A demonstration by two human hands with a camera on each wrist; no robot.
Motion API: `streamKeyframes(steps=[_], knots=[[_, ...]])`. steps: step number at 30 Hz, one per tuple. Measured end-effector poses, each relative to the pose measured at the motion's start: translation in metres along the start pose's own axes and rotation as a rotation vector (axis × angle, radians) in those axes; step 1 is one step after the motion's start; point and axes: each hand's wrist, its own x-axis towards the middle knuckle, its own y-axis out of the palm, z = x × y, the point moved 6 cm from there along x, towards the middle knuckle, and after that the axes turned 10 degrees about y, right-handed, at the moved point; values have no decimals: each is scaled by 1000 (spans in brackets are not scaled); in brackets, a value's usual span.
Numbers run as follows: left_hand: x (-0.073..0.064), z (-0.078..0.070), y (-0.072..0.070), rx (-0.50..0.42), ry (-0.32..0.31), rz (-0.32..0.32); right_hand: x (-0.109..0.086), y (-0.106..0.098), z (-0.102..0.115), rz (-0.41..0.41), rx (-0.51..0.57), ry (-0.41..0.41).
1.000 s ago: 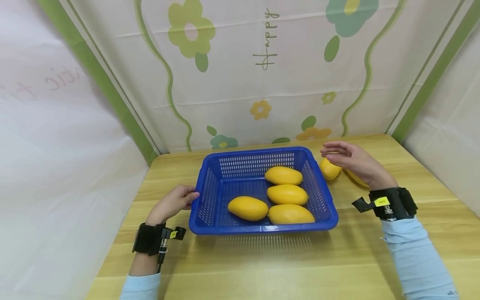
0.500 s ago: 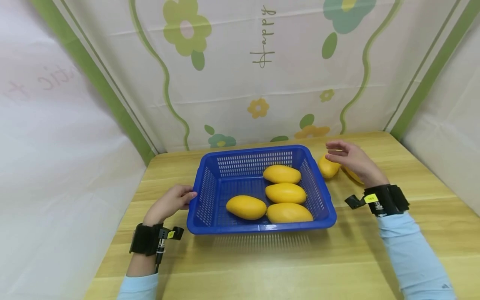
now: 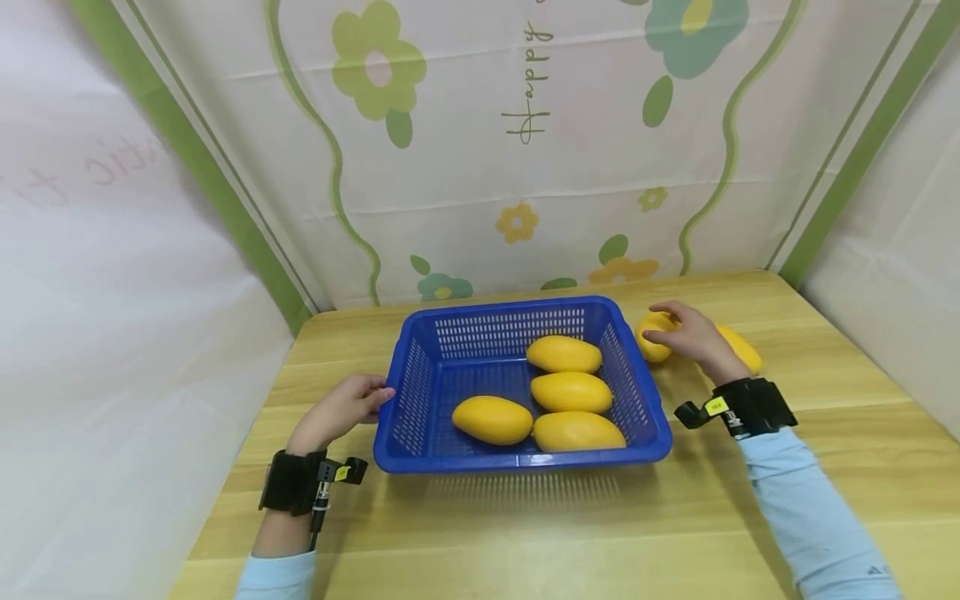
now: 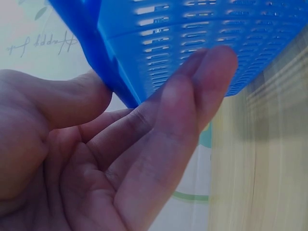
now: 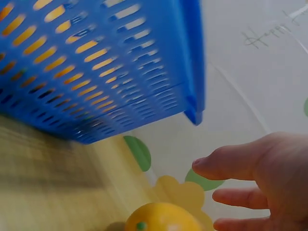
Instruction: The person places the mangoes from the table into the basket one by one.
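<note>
A blue plastic basket with slotted walls holds several yellow mangoes, most lined up along its right side. My left hand grips the basket's left rim; in the left wrist view the thumb lies at the rim and the fingers reach along the slotted wall. To the right of the basket, my right hand hovers at a mango, thumb and fingers spread apart. The right wrist view shows that mango just below the hand, with nothing between the fingers.
Another mango lies on the wooden table right of my right hand, partly behind the wrist. A white curtain printed with flowers rises at the table's back edge, with white walls on both sides.
My right hand has moved lower and a little left over the near mango, its fingers opening wider. More of the mango behind it shows. The left hand stays at the rim.
</note>
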Motion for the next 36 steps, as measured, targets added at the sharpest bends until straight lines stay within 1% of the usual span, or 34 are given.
streamKeyframes(steps=[3,9,12,16,20,24,32,36], knots=[[0,0,0,1,1,1,3,2,-2,-6,-45,9],[0,0,0,0,2,6,6,6,-7,13,-62,7],[0,0,0,-1,3,8,7,7,-9,5,-63,2],[0,0,0,-6,2,14,10,10,-12,-15,-65,-22],[0,-1,1,-9,-1,15,12,14,-15,-16,-58,-59],[0,-1,2,-7,-5,15,11,15,-16,-37,-66,-86],[0,0,1,-10,-4,11,10,17,-12,-73,-72,-126],[-1,0,1,-13,-1,11,11,17,-10,-83,-64,-122]])
